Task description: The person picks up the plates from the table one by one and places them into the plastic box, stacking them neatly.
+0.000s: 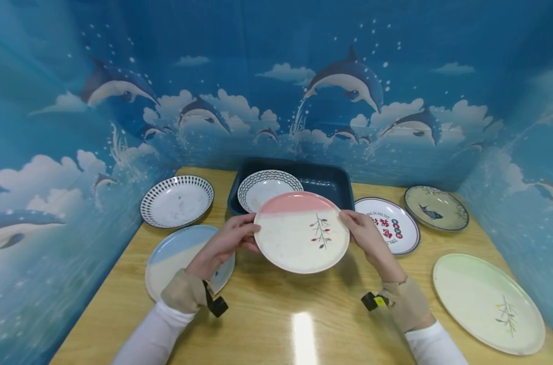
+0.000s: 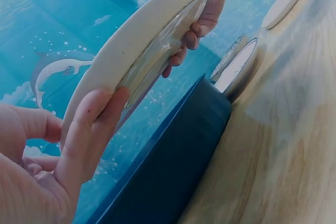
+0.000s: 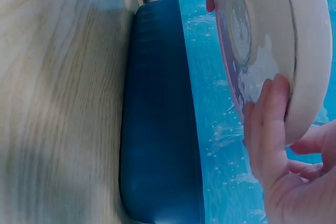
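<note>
I recorded these quantities: two hands [image 1: 231, 237], three two-tone plates [image 1: 295, 238], four plates in other patterns [image 1: 177, 201], seven plates total, one dark blue tray [image 1: 329, 188], two wrist-worn black devices [image 1: 217, 306].

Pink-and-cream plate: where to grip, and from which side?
Grip the pink-and-cream plate by its rim at opposite edges, coming from left and right, thumbs above, fingers beneath. It's wide and round, so two-sided support should balance best; the foot ring sits inward, leaving finger room underneath. The left hand and right hand hold it there.
</note>
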`<state>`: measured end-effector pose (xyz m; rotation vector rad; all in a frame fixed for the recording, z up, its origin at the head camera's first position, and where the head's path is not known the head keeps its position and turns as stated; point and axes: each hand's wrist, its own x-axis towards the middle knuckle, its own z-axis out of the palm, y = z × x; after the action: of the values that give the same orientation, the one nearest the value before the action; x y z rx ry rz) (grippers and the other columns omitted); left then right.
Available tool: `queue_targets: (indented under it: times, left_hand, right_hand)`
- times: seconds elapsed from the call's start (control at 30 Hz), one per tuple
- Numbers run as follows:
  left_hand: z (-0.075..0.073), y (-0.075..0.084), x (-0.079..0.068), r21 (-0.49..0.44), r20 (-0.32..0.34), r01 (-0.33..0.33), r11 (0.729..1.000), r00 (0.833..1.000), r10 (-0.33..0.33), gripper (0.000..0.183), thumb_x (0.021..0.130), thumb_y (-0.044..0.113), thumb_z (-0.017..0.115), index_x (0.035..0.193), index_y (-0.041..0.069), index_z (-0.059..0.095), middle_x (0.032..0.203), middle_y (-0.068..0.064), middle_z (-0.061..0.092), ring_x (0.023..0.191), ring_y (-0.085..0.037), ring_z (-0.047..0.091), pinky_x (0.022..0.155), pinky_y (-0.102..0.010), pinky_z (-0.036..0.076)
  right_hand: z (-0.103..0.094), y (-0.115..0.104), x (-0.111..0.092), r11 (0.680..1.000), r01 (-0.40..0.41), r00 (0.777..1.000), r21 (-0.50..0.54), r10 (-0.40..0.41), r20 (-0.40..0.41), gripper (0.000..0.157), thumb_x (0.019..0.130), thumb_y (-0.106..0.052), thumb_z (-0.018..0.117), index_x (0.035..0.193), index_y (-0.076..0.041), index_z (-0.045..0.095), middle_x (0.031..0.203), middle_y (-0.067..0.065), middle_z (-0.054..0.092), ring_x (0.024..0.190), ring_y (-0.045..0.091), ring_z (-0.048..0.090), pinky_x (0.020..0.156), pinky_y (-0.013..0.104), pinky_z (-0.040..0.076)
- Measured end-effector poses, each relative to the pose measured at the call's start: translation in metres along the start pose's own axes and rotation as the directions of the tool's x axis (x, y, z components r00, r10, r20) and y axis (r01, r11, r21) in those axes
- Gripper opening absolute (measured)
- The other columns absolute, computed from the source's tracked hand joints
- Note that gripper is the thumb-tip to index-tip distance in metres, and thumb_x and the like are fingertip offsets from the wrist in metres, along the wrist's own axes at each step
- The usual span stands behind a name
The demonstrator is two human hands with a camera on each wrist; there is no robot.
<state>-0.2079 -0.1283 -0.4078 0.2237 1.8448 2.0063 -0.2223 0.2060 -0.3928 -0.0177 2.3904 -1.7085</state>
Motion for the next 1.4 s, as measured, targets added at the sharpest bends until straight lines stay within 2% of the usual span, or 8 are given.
queue_targets:
  times: [0.2,0.4,0.57,0.73,0.9,1.0,1.2,1.4]
  left_hand:
    - [-0.003,0.005,0.0,-0.037,-0.051,0.01,0.999,0.999,-0.012,0.047,0.106,0.01,0.047,0.15,-0.004,0.042,0.094,-0.004,0.072,0.067,-0.013,0.071,0.065,-0.029,0.062]
    - [-0.008,0.011,0.005,-0.076,-0.11,0.006,0.997,0.994,-0.014,0.047,0.106,0.009,0.047,0.151,-0.004,0.041,0.088,-0.001,0.071,0.063,-0.009,0.068,0.062,-0.023,0.059]
    - [-0.015,0.022,0.012,-0.14,-0.166,-0.023,0.99,0.986,-0.001,0.049,0.106,0.006,0.045,0.153,-0.006,0.037,0.086,-0.001,0.07,0.063,-0.008,0.068,0.062,-0.021,0.059]
    - [-0.025,0.035,0.022,-0.181,-0.234,-0.048,0.982,0.972,0.004,0.049,0.107,0.008,0.044,0.154,0.0,0.038,0.095,-0.001,0.07,0.068,-0.008,0.069,0.067,-0.021,0.059]
    - [-0.031,0.042,0.036,-0.196,-0.304,-0.06,0.979,0.953,-0.002,0.049,0.106,0.008,0.045,0.155,0.002,0.038,0.1,-0.004,0.066,0.066,-0.008,0.068,0.072,-0.022,0.06]
    - [-0.033,0.042,0.046,-0.184,-0.342,-0.053,0.982,0.939,-0.013,0.05,0.106,0.008,0.045,0.155,0.003,0.038,0.106,-0.009,0.063,0.066,-0.008,0.068,0.072,-0.023,0.06]
    - [-0.035,0.034,0.062,-0.161,-0.4,-0.055,0.985,0.916,-0.015,0.05,0.104,0.005,0.043,0.154,0.001,0.039,0.124,-0.021,0.057,0.063,-0.009,0.067,0.068,-0.021,0.059]
    - [-0.04,0.024,0.07,-0.153,-0.437,-0.033,0.988,0.899,-0.038,0.05,0.104,0.003,0.039,0.153,-0.005,0.036,0.126,-0.028,0.054,0.056,-0.008,0.064,0.063,-0.02,0.058]
  right_hand:
    - [0.0,-0.001,0.005,1.0,0.013,1.0,0.027,-0.013,-0.001,0.056,0.109,-0.039,0.046,0.15,0.0,0.047,0.089,0.0,0.065,0.06,0.004,0.049,0.054,0.018,0.043]
    - [0.0,-0.002,0.01,0.99,0.119,0.992,0.081,-0.116,-0.039,0.051,0.11,-0.032,0.046,0.151,0.0,0.045,0.131,0.021,0.06,0.085,0.005,0.063,0.071,0.023,0.058]
    - [-0.004,0.007,0.017,0.979,0.193,0.973,-0.071,-0.2,-0.115,0.047,0.108,-0.025,0.053,0.147,0.002,0.049,0.139,0.026,0.057,0.114,0.024,0.063,0.091,0.032,0.058]
    - [-0.01,0.02,0.026,0.939,0.186,0.954,-0.288,-0.243,-0.176,0.047,0.102,-0.017,0.063,0.144,0.002,0.052,0.149,0.024,0.048,0.141,0.038,0.042,0.113,0.048,0.041]
    - [-0.013,0.031,0.036,0.898,0.105,0.976,-0.427,-0.176,-0.131,0.071,0.099,-0.027,0.068,0.154,0.003,0.036,0.165,0.026,0.018,0.151,0.045,0.019,0.119,0.059,0.026]
    - [-0.013,0.036,0.039,0.9,0.069,0.99,-0.43,-0.115,-0.081,0.088,0.097,-0.035,0.07,0.16,0.003,0.02,0.168,0.024,0.004,0.152,0.046,0.01,0.12,0.061,0.021]
    - [-0.011,0.038,0.043,0.907,0.031,0.995,-0.421,-0.068,-0.073,0.101,0.095,-0.035,0.072,0.161,0.002,0.006,0.167,0.025,0.003,0.153,0.044,0.008,0.123,0.058,0.015]
    - [-0.01,0.037,0.043,0.911,0.004,0.997,-0.411,-0.035,-0.068,0.103,0.096,-0.037,0.071,0.16,0.005,0.002,0.165,0.029,0.007,0.152,0.045,0.011,0.122,0.057,0.017]
